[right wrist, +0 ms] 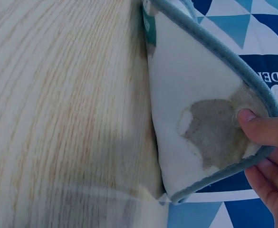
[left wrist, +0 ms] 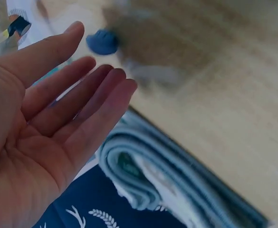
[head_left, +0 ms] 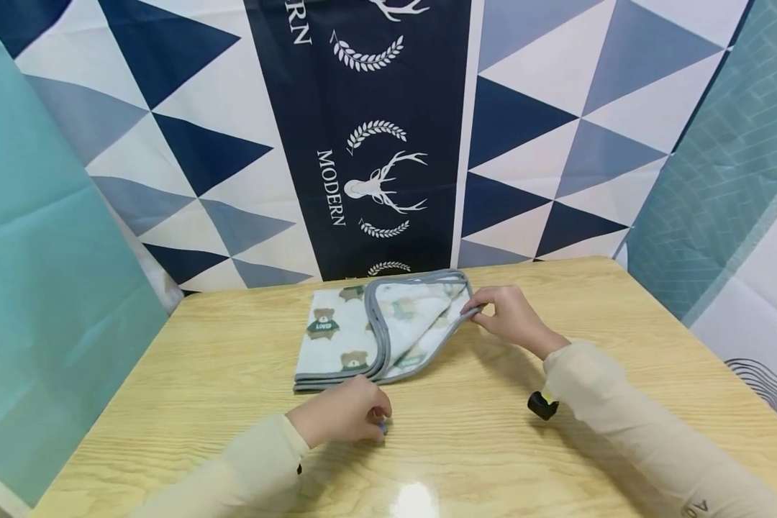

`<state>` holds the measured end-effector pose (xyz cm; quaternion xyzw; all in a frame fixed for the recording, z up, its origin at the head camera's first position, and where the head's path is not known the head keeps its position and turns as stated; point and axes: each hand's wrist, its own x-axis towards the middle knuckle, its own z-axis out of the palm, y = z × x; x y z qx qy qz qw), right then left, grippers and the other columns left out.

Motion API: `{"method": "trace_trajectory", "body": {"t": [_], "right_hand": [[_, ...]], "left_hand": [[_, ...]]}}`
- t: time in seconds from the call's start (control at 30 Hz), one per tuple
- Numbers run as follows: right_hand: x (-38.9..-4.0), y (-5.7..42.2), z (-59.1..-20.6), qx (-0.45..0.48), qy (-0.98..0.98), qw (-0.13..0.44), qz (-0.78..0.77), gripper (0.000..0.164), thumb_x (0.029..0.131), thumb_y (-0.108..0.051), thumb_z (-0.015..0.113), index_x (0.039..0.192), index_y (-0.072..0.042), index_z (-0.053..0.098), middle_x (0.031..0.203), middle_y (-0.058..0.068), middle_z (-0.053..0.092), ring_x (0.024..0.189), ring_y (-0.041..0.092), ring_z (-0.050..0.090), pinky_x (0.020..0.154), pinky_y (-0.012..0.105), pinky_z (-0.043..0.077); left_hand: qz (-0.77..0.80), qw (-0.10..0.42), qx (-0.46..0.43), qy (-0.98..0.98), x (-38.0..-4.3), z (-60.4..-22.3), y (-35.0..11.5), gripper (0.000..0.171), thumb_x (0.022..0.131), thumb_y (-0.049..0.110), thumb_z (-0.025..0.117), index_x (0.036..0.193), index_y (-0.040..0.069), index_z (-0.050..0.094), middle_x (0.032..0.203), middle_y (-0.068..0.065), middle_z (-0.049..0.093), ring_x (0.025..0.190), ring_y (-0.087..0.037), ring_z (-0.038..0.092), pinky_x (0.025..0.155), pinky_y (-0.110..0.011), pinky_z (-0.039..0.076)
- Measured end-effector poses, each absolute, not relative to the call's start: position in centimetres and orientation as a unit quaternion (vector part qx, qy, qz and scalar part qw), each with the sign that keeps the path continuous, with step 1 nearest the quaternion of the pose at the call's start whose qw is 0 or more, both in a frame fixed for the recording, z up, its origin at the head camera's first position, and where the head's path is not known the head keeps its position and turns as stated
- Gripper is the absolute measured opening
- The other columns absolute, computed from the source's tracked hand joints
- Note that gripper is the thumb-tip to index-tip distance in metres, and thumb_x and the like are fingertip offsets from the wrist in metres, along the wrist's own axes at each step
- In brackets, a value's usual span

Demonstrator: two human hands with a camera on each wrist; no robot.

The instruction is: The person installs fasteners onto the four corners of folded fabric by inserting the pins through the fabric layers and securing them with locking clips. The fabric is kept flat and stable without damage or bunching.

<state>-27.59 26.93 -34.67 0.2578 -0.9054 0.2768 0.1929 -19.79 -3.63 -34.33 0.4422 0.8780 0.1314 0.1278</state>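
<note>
A white fleece blanket [head_left: 337,334] with brown bear prints and grey edging lies folded near the back of the table. My right hand [head_left: 510,316] pinches its right edge between thumb and fingers, lifting that corner; the right wrist view shows the thumb [right wrist: 257,126] on the printed side. My left hand [head_left: 346,414] is just in front of the blanket's near edge. In the left wrist view its fingers are loosely bent, palm bare. Beyond its fingertips is a small blue object [left wrist: 102,42], apart from the hand there; its kind is unclear.
The wooden table [head_left: 220,374] reaches back to a patterned cloth wall [head_left: 388,180] with triangles and deer heads. Teal cloth [head_left: 58,288] hangs along the left side, and another patterned cloth [head_left: 751,288] along the right. A small black device [head_left: 542,405] is at my right wrist.
</note>
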Motion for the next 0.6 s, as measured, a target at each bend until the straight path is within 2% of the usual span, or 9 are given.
{"method": "trace_trajectory", "body": {"t": [0.17,0.27,0.47,0.6], "right_hand": [[-27.5,27.1,-34.9,0.263,-0.902,0.196,0.280,0.014,0.074,0.004,0.076,0.081,-0.009,0.076,0.081,0.007,0.075,0.077,0.023,0.070,0.065,0.026,0.050],[-27.5,27.2,-35.0,0.266,-0.899,0.208,0.280,0.015,0.072,0.004,0.078,0.080,-0.008,0.076,0.080,0.006,0.075,0.076,0.022,0.070,0.063,0.026,0.050],[-27.5,27.4,-34.9,0.270,-0.896,0.209,0.284,0.013,0.073,0.003,0.078,0.081,-0.007,0.076,0.082,0.008,0.075,0.078,0.023,0.070,0.065,0.039,0.054],[-27.4,27.5,-34.9,0.265,-0.899,0.203,0.284,0.012,0.074,0.002,0.078,0.082,-0.007,0.076,0.084,0.008,0.076,0.080,0.024,0.071,0.068,0.042,0.056]], "left_hand": [[0.126,0.113,0.440,0.882,-19.4,-35.1,-3.5,0.007,0.079,0.012,0.078,0.085,0.010,0.074,0.078,0.003,0.072,0.065,0.000,0.055,0.061,-0.009,0.044],[0.133,0.110,0.439,0.882,-19.3,-35.0,-3.4,0.006,0.080,0.005,0.075,0.085,0.010,0.075,0.080,0.001,0.073,0.067,0.001,0.057,0.061,-0.009,0.045],[0.191,0.101,0.421,0.881,-20.4,-34.4,-2.7,0.006,0.083,0.005,0.071,0.087,0.006,0.075,0.082,-0.002,0.074,0.067,0.000,0.058,0.061,-0.011,0.047],[0.276,0.109,0.374,0.878,-22.4,-34.0,-1.5,0.010,0.083,0.006,0.072,0.092,0.004,0.074,0.086,-0.005,0.075,0.074,-0.006,0.065,0.068,-0.012,0.051]]}}
